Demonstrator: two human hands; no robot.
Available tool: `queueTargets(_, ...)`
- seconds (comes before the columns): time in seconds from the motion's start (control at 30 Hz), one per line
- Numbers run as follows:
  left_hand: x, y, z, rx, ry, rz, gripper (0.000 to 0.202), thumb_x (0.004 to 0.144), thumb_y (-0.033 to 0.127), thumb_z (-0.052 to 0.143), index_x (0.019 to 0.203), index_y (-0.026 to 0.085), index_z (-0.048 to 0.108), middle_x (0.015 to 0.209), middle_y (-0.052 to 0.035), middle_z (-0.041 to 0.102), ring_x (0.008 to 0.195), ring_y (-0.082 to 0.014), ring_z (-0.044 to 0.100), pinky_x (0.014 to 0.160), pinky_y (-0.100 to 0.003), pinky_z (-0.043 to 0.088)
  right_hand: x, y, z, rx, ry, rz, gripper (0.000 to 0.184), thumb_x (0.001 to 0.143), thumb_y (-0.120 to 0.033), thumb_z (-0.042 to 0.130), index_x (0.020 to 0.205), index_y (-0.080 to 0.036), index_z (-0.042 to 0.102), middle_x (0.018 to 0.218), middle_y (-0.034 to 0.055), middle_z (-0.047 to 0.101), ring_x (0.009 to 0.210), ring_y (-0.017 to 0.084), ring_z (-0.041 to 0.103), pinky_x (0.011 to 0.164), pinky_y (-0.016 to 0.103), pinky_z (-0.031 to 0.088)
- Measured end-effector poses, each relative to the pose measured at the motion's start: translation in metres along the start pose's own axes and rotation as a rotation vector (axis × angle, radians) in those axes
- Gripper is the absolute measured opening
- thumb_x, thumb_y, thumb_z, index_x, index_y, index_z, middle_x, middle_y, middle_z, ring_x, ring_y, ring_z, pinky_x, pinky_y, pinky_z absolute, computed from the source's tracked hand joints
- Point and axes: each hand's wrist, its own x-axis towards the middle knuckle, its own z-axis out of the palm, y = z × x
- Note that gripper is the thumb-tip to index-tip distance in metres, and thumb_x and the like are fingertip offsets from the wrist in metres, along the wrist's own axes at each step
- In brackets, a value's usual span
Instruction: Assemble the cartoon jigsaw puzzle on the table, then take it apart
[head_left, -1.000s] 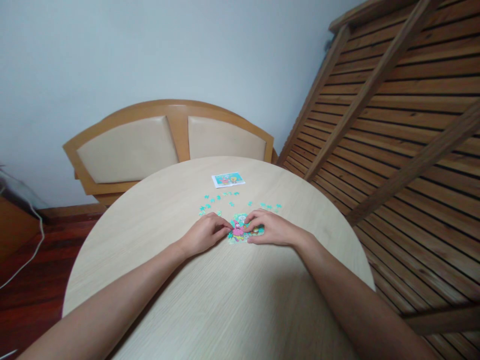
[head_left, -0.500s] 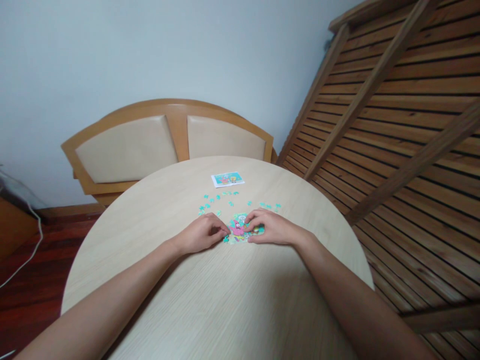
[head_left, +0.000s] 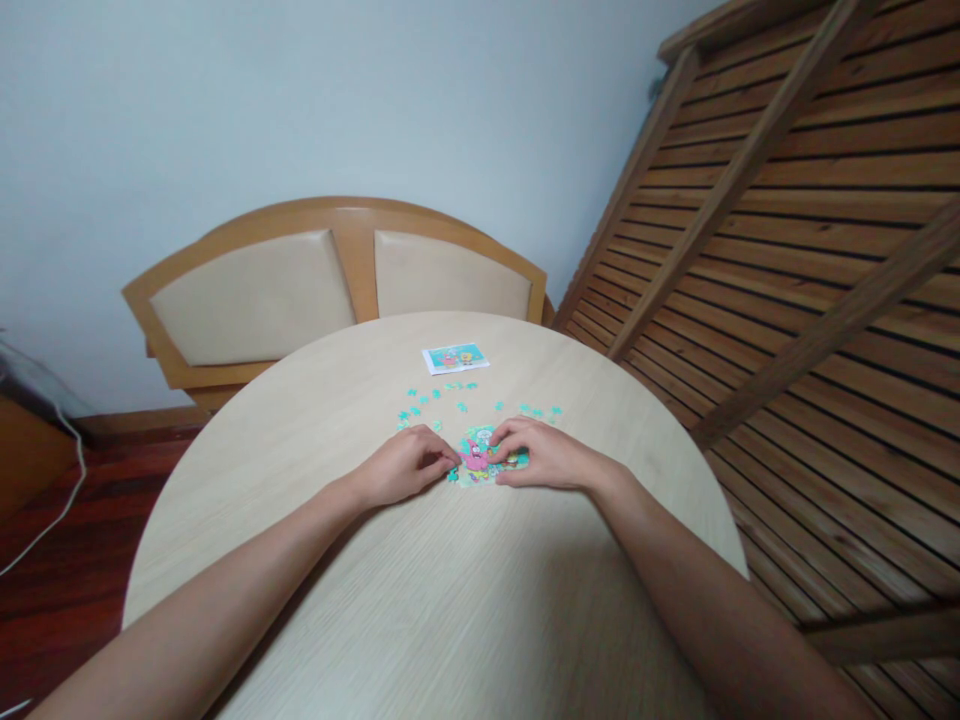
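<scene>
One teal piece (head_left: 453,476) lies just left of the partial puzzle (head_left: 474,460) on the bench (head_left: 420,590), shifted outward since a second ago; that edge appears unfinished. Left hand (head_left: 405,466): fingertips drawn together at the edge, any pinch indeterminable. Right hand (head_left: 546,456): spread across the puzzle.

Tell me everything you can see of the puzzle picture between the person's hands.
The puzzle picture lies flat on the pale round table, looking like thin printed card. It shows a pink cartoon figure against green, with some yellow near the right. The right hand spreads over its right side, hiding part of it. The left hand has its fingertips at the left edge; whether they pinch a piece is too small to tell.
</scene>
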Motion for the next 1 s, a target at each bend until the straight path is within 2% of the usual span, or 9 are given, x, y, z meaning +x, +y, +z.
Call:
queueTargets(0.3, 0.001, 0.0, 0.002, 0.032, 0.073, -0.104, 0.021, 0.096, 0.031, 0.058, 0.101, 0.023, 0.077, 0.093, -0.0051, 0.075, 0.09, -0.0205, 0.065, 0.085, -0.033, 0.05, -0.001, 0.001, 0.0, 0.003, 0.005, -0.005, 0.025, 0.078, -0.035, 0.081, 0.1, -0.025, 0.08, 0.115, 0.0064, 0.069, 0.106, 0.023, 0.064, 0.099, 0.037, 0.045)
queueTargets(0.7, 0.005, 0.004, 0.008, 0.055, 0.036, -0.013, 0.02, 0.098, 0.028, 0.057, 0.103, 0.023, 0.076, 0.094, -0.0039, 0.076, 0.092, -0.0203, 0.065, 0.086, -0.033, 0.049, 0.0, -0.003, -0.001, 0.018, 0.002, -0.007, 0.024, 0.078, -0.034, 0.081, 0.099, -0.024, 0.08, 0.112, 0.0061, 0.07, 0.104, 0.023, 0.064, 0.098, 0.036, 0.045)
queueTargets(1.0, 0.005, 0.003, 0.01, 0.095, 0.06, 0.011, 0.018, 0.099, 0.03, 0.058, 0.1, 0.023, 0.075, 0.098, -0.0054, 0.072, 0.097, -0.0215, 0.062, 0.091, -0.035, 0.046, 0.0, -0.004, -0.001, 0.034, 0.009, 0.0, 0.024, 0.076, -0.033, 0.082, 0.099, -0.024, 0.08, 0.113, 0.0061, 0.07, 0.105, 0.023, 0.064, 0.098, 0.036, 0.046)
